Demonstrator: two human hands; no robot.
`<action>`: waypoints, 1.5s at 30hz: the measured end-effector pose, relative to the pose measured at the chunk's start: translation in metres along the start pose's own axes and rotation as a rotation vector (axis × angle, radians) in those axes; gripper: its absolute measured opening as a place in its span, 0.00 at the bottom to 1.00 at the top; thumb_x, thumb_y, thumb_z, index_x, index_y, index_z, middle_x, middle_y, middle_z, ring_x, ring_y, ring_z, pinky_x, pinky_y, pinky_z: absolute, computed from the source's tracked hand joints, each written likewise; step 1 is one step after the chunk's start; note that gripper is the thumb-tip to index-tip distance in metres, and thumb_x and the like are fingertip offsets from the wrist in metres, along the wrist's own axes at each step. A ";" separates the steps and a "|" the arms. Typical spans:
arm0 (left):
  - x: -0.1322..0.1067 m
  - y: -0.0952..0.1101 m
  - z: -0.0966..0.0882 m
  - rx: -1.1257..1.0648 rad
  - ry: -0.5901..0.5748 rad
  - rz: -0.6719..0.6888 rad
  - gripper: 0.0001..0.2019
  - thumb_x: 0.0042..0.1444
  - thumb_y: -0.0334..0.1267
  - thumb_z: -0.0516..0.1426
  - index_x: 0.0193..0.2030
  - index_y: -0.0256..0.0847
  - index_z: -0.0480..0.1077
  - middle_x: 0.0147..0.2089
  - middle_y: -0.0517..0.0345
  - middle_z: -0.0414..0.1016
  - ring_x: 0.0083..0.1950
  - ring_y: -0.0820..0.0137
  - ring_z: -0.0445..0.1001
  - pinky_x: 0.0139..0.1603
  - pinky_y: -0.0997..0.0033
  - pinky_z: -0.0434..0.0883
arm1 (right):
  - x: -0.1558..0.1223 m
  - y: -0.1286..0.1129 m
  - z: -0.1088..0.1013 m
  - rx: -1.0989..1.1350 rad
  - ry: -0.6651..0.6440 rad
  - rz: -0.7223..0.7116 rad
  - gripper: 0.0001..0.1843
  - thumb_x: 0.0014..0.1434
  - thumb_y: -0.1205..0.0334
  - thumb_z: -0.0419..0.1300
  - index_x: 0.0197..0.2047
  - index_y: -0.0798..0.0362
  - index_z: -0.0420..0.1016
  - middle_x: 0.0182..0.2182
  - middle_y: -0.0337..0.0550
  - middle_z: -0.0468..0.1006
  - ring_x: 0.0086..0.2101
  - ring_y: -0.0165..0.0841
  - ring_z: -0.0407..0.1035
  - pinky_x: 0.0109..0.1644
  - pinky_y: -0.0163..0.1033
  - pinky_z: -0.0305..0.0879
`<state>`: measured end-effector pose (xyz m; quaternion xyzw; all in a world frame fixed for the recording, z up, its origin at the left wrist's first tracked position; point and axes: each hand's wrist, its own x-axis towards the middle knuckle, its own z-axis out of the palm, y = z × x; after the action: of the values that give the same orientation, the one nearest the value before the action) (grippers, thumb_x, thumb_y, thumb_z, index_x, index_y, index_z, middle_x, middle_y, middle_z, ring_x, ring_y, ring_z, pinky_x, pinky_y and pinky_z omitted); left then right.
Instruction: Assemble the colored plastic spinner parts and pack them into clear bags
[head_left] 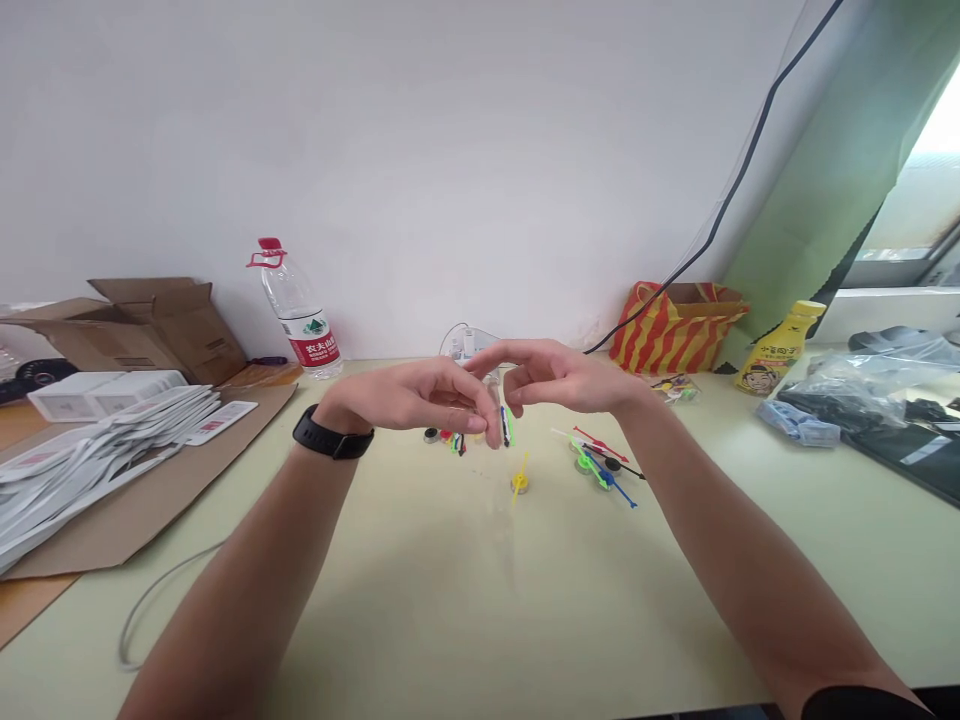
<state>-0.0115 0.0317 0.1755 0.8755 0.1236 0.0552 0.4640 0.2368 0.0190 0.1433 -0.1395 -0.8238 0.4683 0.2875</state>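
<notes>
Just above the table, my left hand, with a black band on the wrist, has its thumb and fingers bent together near the fingertips. My right hand meets it from the other side, its index finger reaching over and the other fingers curled. A small pale, see-through shape shows between the hands; its kind is unclear. Below them a yellow arrow spinner stands on the table. Several coloured arrow spinners lie in a cluster to the right. Behind my fingers, small coloured arrow pieces are partly hidden.
At back left stand a water bottle and an open cardboard box. White sleeves lie on cardboard. A striped bag, a yellow bottle and plastic bags are at right. A black cable hangs along the wall.
</notes>
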 end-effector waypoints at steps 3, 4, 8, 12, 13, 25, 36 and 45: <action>-0.004 0.001 -0.002 -0.002 -0.017 0.001 0.10 0.67 0.43 0.62 0.48 0.43 0.83 0.49 0.44 0.84 0.51 0.58 0.81 0.50 0.61 0.78 | -0.005 -0.005 -0.005 -0.054 0.012 -0.007 0.17 0.65 0.64 0.63 0.57 0.50 0.77 0.46 0.44 0.78 0.38 0.32 0.71 0.44 0.40 0.72; -0.006 0.001 -0.004 0.007 -0.007 0.008 0.10 0.67 0.43 0.62 0.48 0.43 0.82 0.49 0.44 0.83 0.52 0.57 0.81 0.52 0.60 0.77 | -0.006 -0.008 -0.007 -0.079 0.027 -0.005 0.14 0.66 0.62 0.64 0.54 0.51 0.78 0.43 0.44 0.78 0.38 0.33 0.71 0.44 0.40 0.71; -0.012 -0.009 -0.009 0.023 0.243 0.089 0.14 0.66 0.45 0.63 0.52 0.41 0.80 0.55 0.42 0.81 0.59 0.55 0.77 0.60 0.56 0.73 | -0.011 -0.022 -0.008 -0.247 0.170 0.019 0.11 0.65 0.56 0.66 0.46 0.53 0.81 0.36 0.44 0.79 0.35 0.33 0.69 0.40 0.40 0.69; -0.005 -0.035 -0.009 -0.122 0.483 0.148 0.30 0.64 0.56 0.61 0.69 0.50 0.67 0.71 0.43 0.67 0.72 0.49 0.64 0.67 0.50 0.67 | -0.012 -0.032 -0.003 -0.443 0.393 0.012 0.10 0.65 0.53 0.65 0.43 0.50 0.81 0.35 0.43 0.79 0.32 0.34 0.68 0.38 0.42 0.66; -0.001 -0.043 -0.008 -0.168 0.434 0.130 0.34 0.63 0.58 0.61 0.72 0.53 0.63 0.74 0.44 0.63 0.73 0.48 0.62 0.68 0.48 0.65 | -0.012 -0.033 -0.001 -0.478 0.431 0.006 0.10 0.66 0.53 0.64 0.42 0.49 0.81 0.36 0.43 0.79 0.33 0.34 0.69 0.39 0.42 0.66; 0.021 -0.076 0.011 -0.402 0.172 0.056 0.42 0.58 0.45 0.64 0.77 0.52 0.53 0.63 0.42 0.72 0.64 0.47 0.72 0.58 0.49 0.72 | -0.007 -0.027 0.003 -0.636 0.482 0.009 0.11 0.68 0.53 0.59 0.40 0.49 0.78 0.34 0.43 0.79 0.33 0.36 0.68 0.38 0.42 0.63; -0.002 -0.090 -0.015 -0.407 0.178 -0.037 0.37 0.59 0.42 0.59 0.76 0.50 0.58 0.61 0.46 0.73 0.56 0.55 0.73 0.60 0.52 0.71 | -0.013 -0.017 -0.007 -0.720 0.596 0.043 0.06 0.65 0.58 0.61 0.43 0.49 0.77 0.36 0.42 0.78 0.32 0.35 0.68 0.36 0.41 0.61; -0.023 -0.113 -0.032 -0.517 0.196 -0.183 0.29 0.65 0.43 0.53 0.73 0.51 0.63 0.61 0.46 0.75 0.58 0.53 0.74 0.56 0.55 0.73 | 0.012 0.057 0.021 -0.496 -0.500 0.496 0.16 0.49 0.61 0.74 0.43 0.50 0.85 0.41 0.41 0.83 0.39 0.35 0.73 0.38 0.35 0.66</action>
<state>-0.0592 0.1122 0.1007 0.7039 0.2279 0.1272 0.6606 0.2123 0.0401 0.0910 -0.2803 -0.8972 0.3305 -0.0846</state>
